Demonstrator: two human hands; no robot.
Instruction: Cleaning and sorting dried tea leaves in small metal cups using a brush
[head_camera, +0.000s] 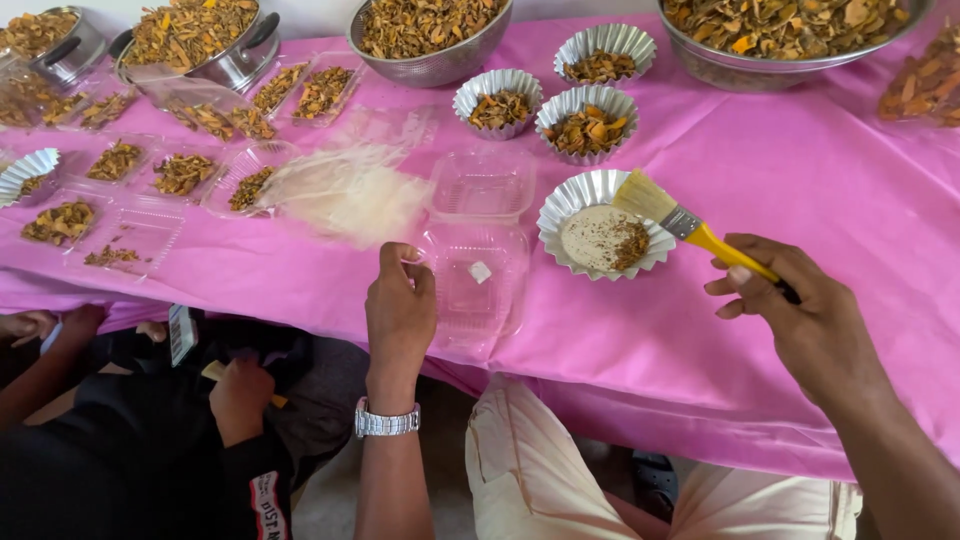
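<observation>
Far left, a co-worker's hand (238, 395) worked below the table edge, while small trays (130, 200) of dried bits lined the pink cloth (800, 180). The left hand (398, 310) pinched the near rim of an open clear clamshell (478, 262), and just right sat a fluted foil cup (600, 236) with powder and crumbs. The right hand (800, 310) gripped a yellow brush (690, 228), bristles over that cup's rim; a hard flick could have scattered powder or tipped the light cup.

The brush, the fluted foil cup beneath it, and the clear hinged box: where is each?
brush (690, 228), head view, on its metal band
fluted foil cup (560, 203), head view, on its left rim
clear hinged box (478, 290), head view, on its lower tray
</observation>
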